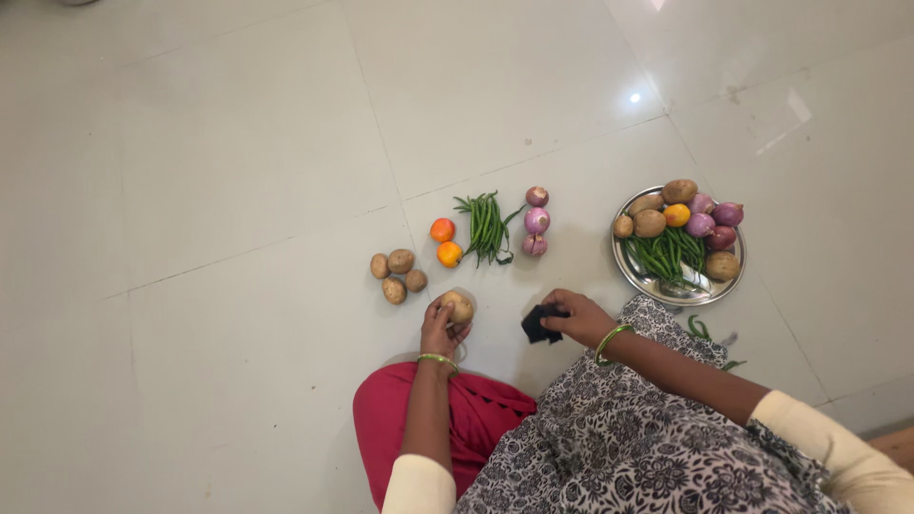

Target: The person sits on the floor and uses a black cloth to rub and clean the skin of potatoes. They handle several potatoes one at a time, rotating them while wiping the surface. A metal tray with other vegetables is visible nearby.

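Observation:
My left hand (pixel 441 328) grips a brown potato (pixel 459 306) just above the pale tiled floor. My right hand (pixel 578 318) holds a small black object (pixel 539 324), its kind unclear, close to the potato. On the floor ahead lie several loose potatoes (pixel 397 273), two orange tomatoes (pixel 445 242), a bunch of green chillies (pixel 486 227) and three purple onions (pixel 536 221), sorted in separate groups. A round steel plate (pixel 680 291) at the right carries more potatoes, onions, a tomato and green chillies.
I sit on the floor; my red-clad knee (pixel 443 419) and patterned dress (pixel 619 447) fill the lower frame. A few stray green chillies (pixel 702 330) lie beside the plate near my right arm.

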